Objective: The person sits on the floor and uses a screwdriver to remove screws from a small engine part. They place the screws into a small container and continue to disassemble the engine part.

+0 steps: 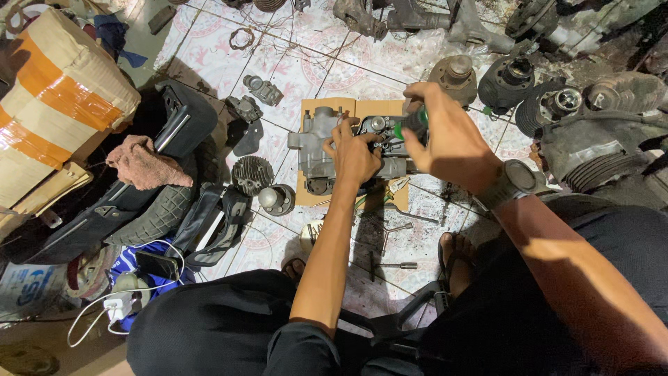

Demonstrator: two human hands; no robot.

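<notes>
We steady the grey engine case (327,143) on the cardboard sheet (348,108) with our left hand (353,154) pressed flat on it, while our right hand (445,136) is clamped on a green-handled screwdriver (410,125); the work looks midway, with cylinders (452,76) lying loose on the tiled floor (292,69).

Two hands work at the centre: the left hand (356,154) and the right hand (445,136), over one grey engine case (320,143) on one cardboard sheet (348,106). At nine o'clock lie one pink rag (142,163) and one tyre (156,216). At two o'clock stand three finned cylinders (506,80), and one phone (156,264) lies at seven o'clock.
</notes>
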